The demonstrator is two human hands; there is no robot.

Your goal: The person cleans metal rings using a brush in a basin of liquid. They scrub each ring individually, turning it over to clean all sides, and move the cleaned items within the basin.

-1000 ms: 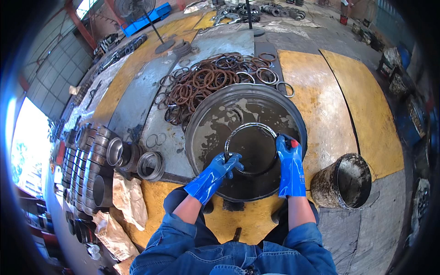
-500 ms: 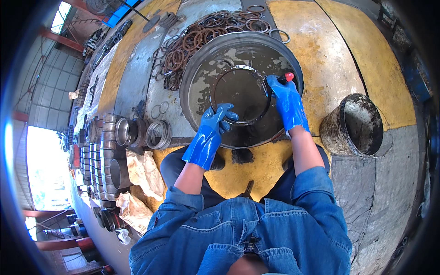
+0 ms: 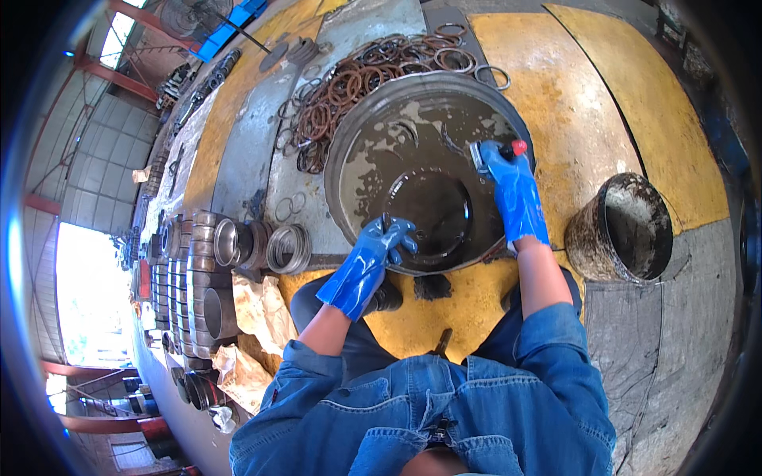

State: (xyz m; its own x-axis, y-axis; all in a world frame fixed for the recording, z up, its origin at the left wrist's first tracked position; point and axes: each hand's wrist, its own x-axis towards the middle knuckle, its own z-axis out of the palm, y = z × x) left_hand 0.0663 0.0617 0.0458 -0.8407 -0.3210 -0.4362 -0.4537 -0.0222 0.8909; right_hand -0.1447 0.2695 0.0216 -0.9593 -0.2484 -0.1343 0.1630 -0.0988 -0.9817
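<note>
My left hand, in a blue rubber glove, is closed at the near left of a wide round tub of murky liquid. Its thumb and fingers pinch the edge of a dark metal ring, whose round outline partly merges with the dark liquid. Over the tub's right side my right hand, gloved in blue too, is wrapped round a hand tool. That tool has a black handle with a red end and a pale, metal-looking head, held apart from the ring.
Beyond the tub lies a heap of rusty rings. To the right stands a stained bucket. At left are a stack of thin rings, rows of metal cylinders and brown paper. Yellow and grey plates cover the floor.
The ring has gone from raised above the liquid to lower, with its outline now dark. My right hand has come away from the ring's right edge, and the tool's pale head now shows.
</note>
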